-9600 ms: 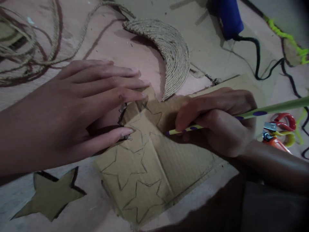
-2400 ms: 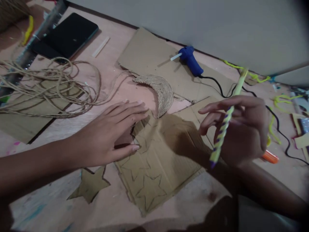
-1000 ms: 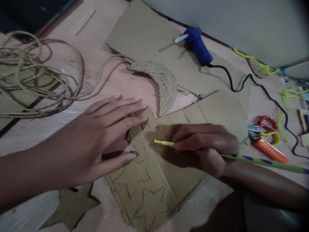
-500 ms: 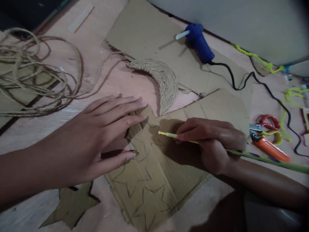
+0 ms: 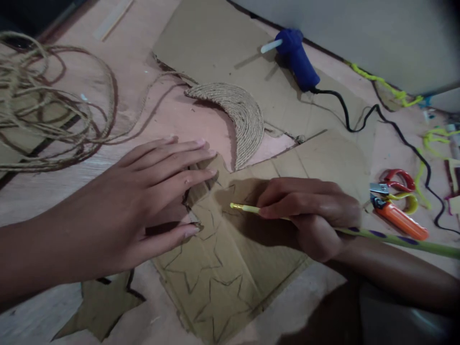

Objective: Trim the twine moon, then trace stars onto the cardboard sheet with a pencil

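Observation:
My right hand (image 5: 312, 211) is closed around a light green pencil (image 5: 247, 208) with dark purple spots. The pencil's eraser end, with its gold band, points at the cardboard sheet (image 5: 273, 268), over faint star lines. Whether the eraser touches the surface I cannot tell. Dark star outlines (image 5: 226, 302) are drawn along the sheet's lower left part. My left hand (image 5: 143, 201) lies flat with fingers spread, its fingertips on the sheet's left edge. Below the left wrist lies a cut-out cardboard star (image 5: 102, 304), partly hidden by the arm.
A twine-covered crescent (image 5: 244, 120) lies beyond the hands, its twine leading to a loose coil (image 5: 104, 96) at left. A blue glue gun (image 5: 300, 64) with a black cord rests on another cardboard piece (image 5: 204, 43). Scissors (image 5: 398, 191) and an orange cutter (image 5: 400, 220) lie at right.
The pencil's eraser end has moved slightly left and down over the cardboard, along with my right hand. My left hand stays flat on the sheet. The whole view has shifted a little.

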A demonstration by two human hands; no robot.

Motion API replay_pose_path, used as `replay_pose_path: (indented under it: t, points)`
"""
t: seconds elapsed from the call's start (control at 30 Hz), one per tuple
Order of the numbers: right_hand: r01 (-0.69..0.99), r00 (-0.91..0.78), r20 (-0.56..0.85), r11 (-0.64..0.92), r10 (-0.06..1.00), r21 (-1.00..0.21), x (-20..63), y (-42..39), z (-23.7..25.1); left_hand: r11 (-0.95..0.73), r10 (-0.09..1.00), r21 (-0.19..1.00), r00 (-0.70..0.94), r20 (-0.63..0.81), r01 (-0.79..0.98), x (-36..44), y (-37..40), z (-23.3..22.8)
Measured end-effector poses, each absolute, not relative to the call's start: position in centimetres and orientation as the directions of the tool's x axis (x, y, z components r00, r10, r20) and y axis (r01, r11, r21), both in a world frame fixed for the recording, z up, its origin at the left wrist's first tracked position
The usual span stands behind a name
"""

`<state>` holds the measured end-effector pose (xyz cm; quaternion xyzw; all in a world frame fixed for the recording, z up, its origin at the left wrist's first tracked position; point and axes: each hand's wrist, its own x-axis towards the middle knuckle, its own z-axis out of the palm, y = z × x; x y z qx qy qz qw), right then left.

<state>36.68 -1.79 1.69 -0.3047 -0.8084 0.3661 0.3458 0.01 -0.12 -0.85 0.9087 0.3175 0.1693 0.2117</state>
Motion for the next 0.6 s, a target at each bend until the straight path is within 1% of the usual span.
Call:
replay_pose_path:
  t: [0.1, 0.2, 0.27, 0.3, 0.4, 0.47, 0.5, 0.57, 0.6]
  points:
    - [0.268, -0.567, 0.322, 0.539, 0.758, -0.799, 36.8, -1.8, 1.7, -0.725, 0.640, 0.468, 0.746, 0.184, 0.506, 0.0, -0.1, -0.8]
    - [0.224, -0.586, 0.363, 0.575, 0.725, -0.787, 36.8, -1.7, 1.5, -0.739, 0.625, 0.448, 0.760, 0.177, 0.504, -0.1, 0.0, -0.9]
    - [0.198, -0.587, 0.380, 0.582, 0.715, -0.789, 36.7, -1.4, 1.3, -0.728, 0.632, 0.463, 0.756, 0.170, 0.505, -0.3, 0.0, -1.0]
    - [0.192, -0.574, 0.378, 0.568, 0.726, -0.800, 36.7, -1.3, 1.3, -0.717, 0.642, 0.477, 0.748, 0.168, 0.508, -0.3, 0.0, -1.1]
    - [0.172, -0.530, 0.359, 0.512, 0.768, -0.842, 36.5, -0.9, 1.5, -0.695, 0.659, 0.512, 0.732, 0.174, 0.505, -0.4, 0.1, -1.2]
    - [0.078, -0.483, 0.394, 0.486, 0.782, -0.870, 36.6, -0.7, 1.8, -0.688, 0.661, 0.521, 0.732, 0.164, 0.505, -0.3, 0.1, -1.2]
    - [0.010, -0.431, 0.402, 0.450, 0.808, -0.893, 36.7, -0.7, 2.1, -0.687, 0.659, 0.523, 0.736, 0.156, 0.504, -0.3, 0.1, -1.1]
    - [-0.100, -0.334, 0.344, 0.331, 0.877, -0.939, 37.1, -0.6, 2.4, -0.689, 0.656, 0.521, 0.739, 0.154, 0.504, -0.3, 0.1, -1.0]
    - [-0.090, -0.295, 0.274, 0.259, 0.915, -0.962, 37.3, -0.5, 2.5, -0.695, 0.654, 0.515, 0.740, 0.161, 0.502, -0.3, 0.1, -0.9]
